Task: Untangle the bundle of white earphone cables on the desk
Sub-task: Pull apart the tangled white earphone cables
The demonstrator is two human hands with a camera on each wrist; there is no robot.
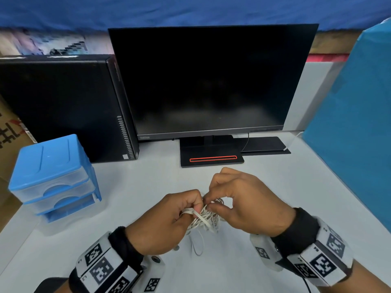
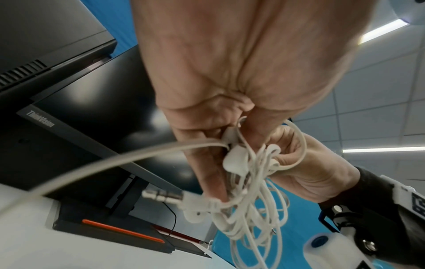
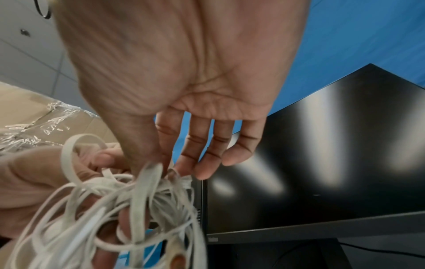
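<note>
Tangled bundle of thin white earphone cables [image 1: 206,218] held just above the pale grey desk [image 1: 148,182], left hand [image 1: 167,225] clenched round one side, right hand [image 1: 241,204] pinching strands (metal jack plug [image 2: 161,196] poking out), black monitor [image 1: 211,81] behind, blue plastic drawer unit [image 1: 53,176] off left.

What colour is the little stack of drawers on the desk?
Blue, with see-through drawer fronts: the drawer unit shows best in the head view.

Much of the cables [image 1: 204,218] is hidden between the left hand [image 1: 167,220] and right hand [image 1: 245,206]. In the right wrist view the strands are blurred and cut off below.
</note>
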